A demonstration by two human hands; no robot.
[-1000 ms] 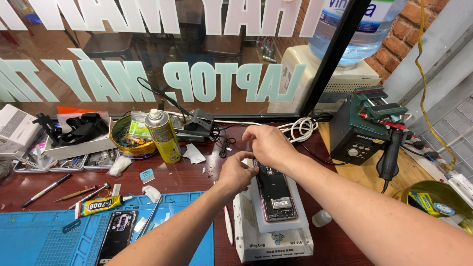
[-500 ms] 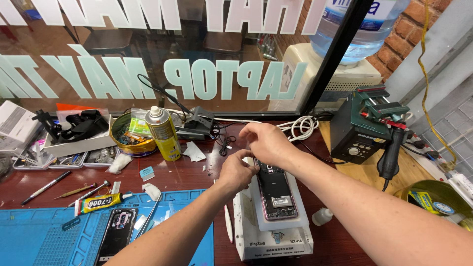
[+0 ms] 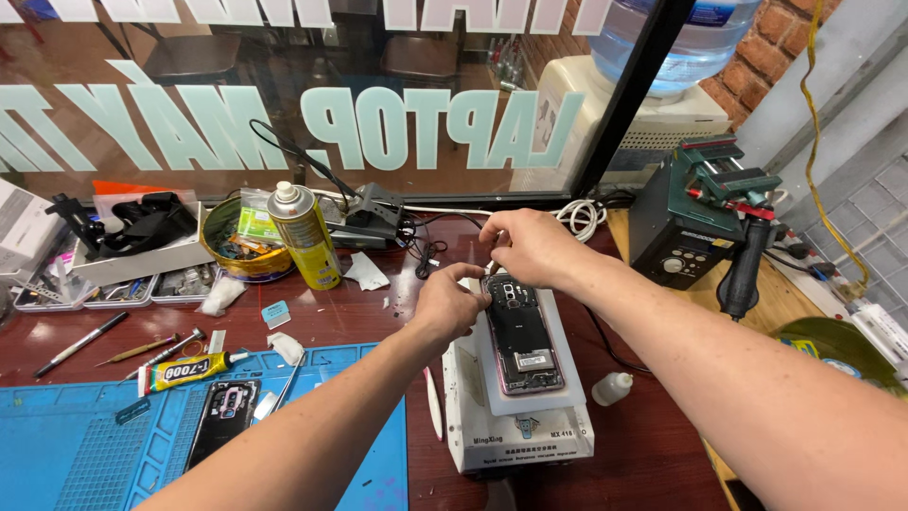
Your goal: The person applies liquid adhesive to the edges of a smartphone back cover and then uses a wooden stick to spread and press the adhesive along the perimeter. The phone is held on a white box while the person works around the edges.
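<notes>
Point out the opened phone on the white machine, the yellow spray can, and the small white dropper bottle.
opened phone (image 3: 523, 343): head view, on its dark inner middle.
yellow spray can (image 3: 311, 248): head view, on the can's body.
small white dropper bottle (image 3: 611, 388): head view, on its body.

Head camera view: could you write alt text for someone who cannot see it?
Two bare hands work at the top end of an opened phone lying on a white heating pad machine; the left hand steadies its corner, and the right hand pinches above it. A yellow spray can stands behind.

Dark red workbench (image 3: 378, 312), glass shopfront window (image 3: 284, 85) with pale lettering, brick wall (image 3: 757, 66), daylight.
</notes>
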